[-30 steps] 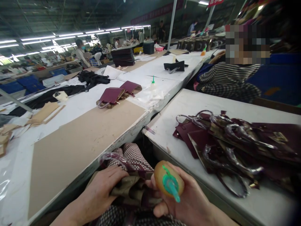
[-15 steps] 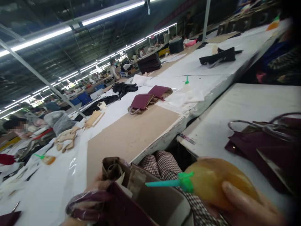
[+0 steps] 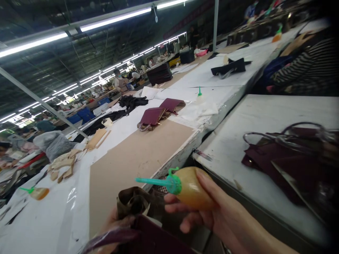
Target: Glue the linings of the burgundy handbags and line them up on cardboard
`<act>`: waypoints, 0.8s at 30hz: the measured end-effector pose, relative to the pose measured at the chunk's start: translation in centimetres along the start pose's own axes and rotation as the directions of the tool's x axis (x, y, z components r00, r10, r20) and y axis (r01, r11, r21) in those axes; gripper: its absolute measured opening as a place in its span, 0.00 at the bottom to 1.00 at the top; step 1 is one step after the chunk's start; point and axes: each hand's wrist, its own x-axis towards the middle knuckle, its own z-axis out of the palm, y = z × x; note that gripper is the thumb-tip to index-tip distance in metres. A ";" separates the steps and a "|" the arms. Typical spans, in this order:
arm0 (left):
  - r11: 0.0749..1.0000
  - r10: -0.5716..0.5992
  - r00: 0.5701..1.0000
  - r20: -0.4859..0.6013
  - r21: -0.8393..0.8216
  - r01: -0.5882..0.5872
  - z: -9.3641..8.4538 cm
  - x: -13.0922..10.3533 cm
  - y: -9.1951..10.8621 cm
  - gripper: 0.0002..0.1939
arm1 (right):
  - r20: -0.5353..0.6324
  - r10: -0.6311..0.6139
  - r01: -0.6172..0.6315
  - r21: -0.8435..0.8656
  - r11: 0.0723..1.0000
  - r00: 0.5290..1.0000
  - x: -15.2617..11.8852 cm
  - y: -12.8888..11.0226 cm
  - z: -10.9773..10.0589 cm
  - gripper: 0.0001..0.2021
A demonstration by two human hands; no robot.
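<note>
My right hand (image 3: 209, 203) is closed around a squeeze bottle (image 3: 194, 187) of amber liquid, probably glue, with a green cap and a long green nozzle. The bottle lies sideways, its nozzle pointing left above the bag. In my left hand (image 3: 112, 220) is a maroon handbag (image 3: 156, 234) with a brown lining, at the bottom of the view. Its handle loops over to the left, and the lining is bunched up beside my fingers. The lower part of the bag runs out of view.
Brown board (image 3: 132, 151) covers part of the white table, with two maroon bags (image 3: 153, 114) at its far edge. More maroon bag pieces (image 3: 286, 158) lie on the right-hand table. Another glue bottle (image 3: 39, 193) rests at left. A person in a striped sleeve (image 3: 304, 67) sits at right.
My right hand has moved left with the squeeze bottle, bringing the nozzle above the bag's lining. The view has shifted a little to the right.
</note>
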 end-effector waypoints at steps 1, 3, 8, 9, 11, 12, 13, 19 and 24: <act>1.000 0.013 0.999 0.053 0.011 -0.014 0.7 -0.1 0.5 0.27 | 0.007 0.033 -0.033 0.000 0.999 0.999 0.2 0.0 0.3 0.29; 1.000 -0.013 0.985 0.170 0.029 0.008 1.9 -0.4 1.4 0.28 | 0.021 0.085 -0.085 -0.005 0.996 0.996 0.4 0.1 0.6 0.29; 0.995 -0.069 0.975 0.211 0.088 0.051 2.3 -0.9 1.3 0.28 | -0.037 0.122 -0.123 -0.023 0.992 0.992 0.2 0.7 -0.3 0.30; 0.993 -0.063 0.979 0.194 0.114 0.042 2.0 -0.9 1.0 0.27 | -0.062 0.129 -0.131 -0.026 0.991 0.990 0.1 0.8 -0.6 0.31; 0.990 -0.057 0.981 0.187 0.137 0.032 1.5 -0.8 0.3 0.26 | -0.073 0.142 -0.143 -0.013 0.990 0.987 0.1 1.0 -1.1 0.30; 0.990 -0.053 0.980 0.194 0.137 0.026 1.3 -0.8 0.0 0.26 | -0.054 0.142 -0.142 0.000 0.990 0.988 0.1 1.1 -1.2 0.29; 0.990 -0.045 0.978 0.203 0.138 0.017 1.2 -0.7 -0.3 0.25 | -0.027 0.136 -0.136 0.013 0.991 0.990 0.1 1.3 -1.3 0.28; 0.998 -0.053 0.969 0.241 0.051 0.042 1.9 -0.2 -1.8 0.23 | 0.067 0.072 -0.078 0.083 0.994 0.995 0.4 2.3 -0.9 0.23; 0.999 -0.040 0.971 0.234 -0.003 0.042 2.7 0.3 -1.9 0.32 | 0.083 0.055 -0.068 0.172 0.983 0.995 0.9 3.2 0.3 0.19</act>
